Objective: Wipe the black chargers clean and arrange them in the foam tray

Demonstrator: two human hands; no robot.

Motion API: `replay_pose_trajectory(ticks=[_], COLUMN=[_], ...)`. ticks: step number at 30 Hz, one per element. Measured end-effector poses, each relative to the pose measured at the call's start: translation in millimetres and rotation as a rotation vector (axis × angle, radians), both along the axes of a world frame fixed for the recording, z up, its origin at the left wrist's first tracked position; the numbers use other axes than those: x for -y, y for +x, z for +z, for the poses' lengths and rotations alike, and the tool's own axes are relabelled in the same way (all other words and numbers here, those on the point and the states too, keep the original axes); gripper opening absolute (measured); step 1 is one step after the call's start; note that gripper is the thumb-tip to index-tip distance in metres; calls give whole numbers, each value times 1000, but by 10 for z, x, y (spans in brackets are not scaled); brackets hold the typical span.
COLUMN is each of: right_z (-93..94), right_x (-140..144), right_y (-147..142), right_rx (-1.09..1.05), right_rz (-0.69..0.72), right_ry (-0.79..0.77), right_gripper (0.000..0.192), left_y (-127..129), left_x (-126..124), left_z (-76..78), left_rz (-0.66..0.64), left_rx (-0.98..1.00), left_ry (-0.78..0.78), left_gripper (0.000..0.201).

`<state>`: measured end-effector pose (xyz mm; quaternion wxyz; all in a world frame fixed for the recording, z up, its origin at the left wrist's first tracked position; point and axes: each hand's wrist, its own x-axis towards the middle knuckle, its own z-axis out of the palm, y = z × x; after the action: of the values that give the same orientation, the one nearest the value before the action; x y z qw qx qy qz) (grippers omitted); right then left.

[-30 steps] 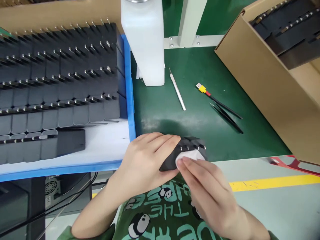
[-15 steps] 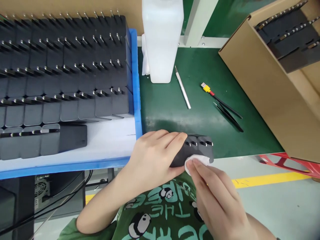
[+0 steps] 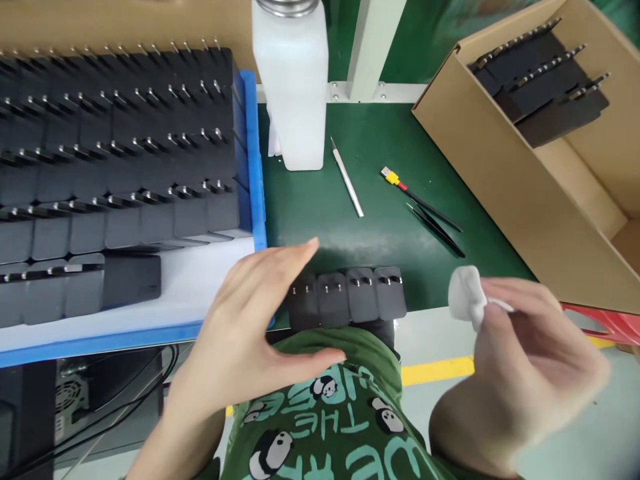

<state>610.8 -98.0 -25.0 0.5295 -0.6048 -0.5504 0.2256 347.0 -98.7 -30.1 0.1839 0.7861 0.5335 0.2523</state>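
Several black power adapters (image 3: pixel 334 300) with metal plug prongs stand in a row at the near edge of the green bench top. My left hand (image 3: pixel 250 320) hovers over the left end of this row, thumb and fingers spread wide, holding nothing. Off to the right, clear of the adapters, my right hand (image 3: pixel 530 353) pinches a folded white cloth (image 3: pixel 464 293) between thumb and fingers. The cloth hangs beyond the bench's right front side.
A blue tray (image 3: pixel 257 167) of similar adapters fills the left. Behind the row lie a craft knife (image 3: pixel 347 179), a USB lead (image 3: pixel 423 200) and black tweezers (image 3: pixel 436 231). A white bottle (image 3: pixel 300 87) stands at the back, a cardboard box (image 3: pixel 480 173) at right.
My left hand has let go of the adapters and opened, moving left. My right hand has lifted the cloth off them and moved right. The view has shifted slightly.
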Motion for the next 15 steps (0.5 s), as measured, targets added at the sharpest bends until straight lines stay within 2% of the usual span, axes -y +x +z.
replay_pose_trajectory(ticks=[2,5,7,15], right_z=[-172,-427,-528,-578], right_x=[-100,-185,-196,-191], right_y=[11,23,24,30], right_rx=[-115,-178,-166,-86], right_rz=[-32,54,73,126], right_ry=[-57,-72,-87,-49], right_gripper=[19,14,14,24], left_y=[-62,-79,-48,82], left_x=[71,124,121,17], left_z=[5,-21,-39,-38], left_rz=[17,11,5,-6], left_rx=[1,-53,-72,-53], left_ry=[-27,-19,-4,7], left_gripper=[83,78,77,75])
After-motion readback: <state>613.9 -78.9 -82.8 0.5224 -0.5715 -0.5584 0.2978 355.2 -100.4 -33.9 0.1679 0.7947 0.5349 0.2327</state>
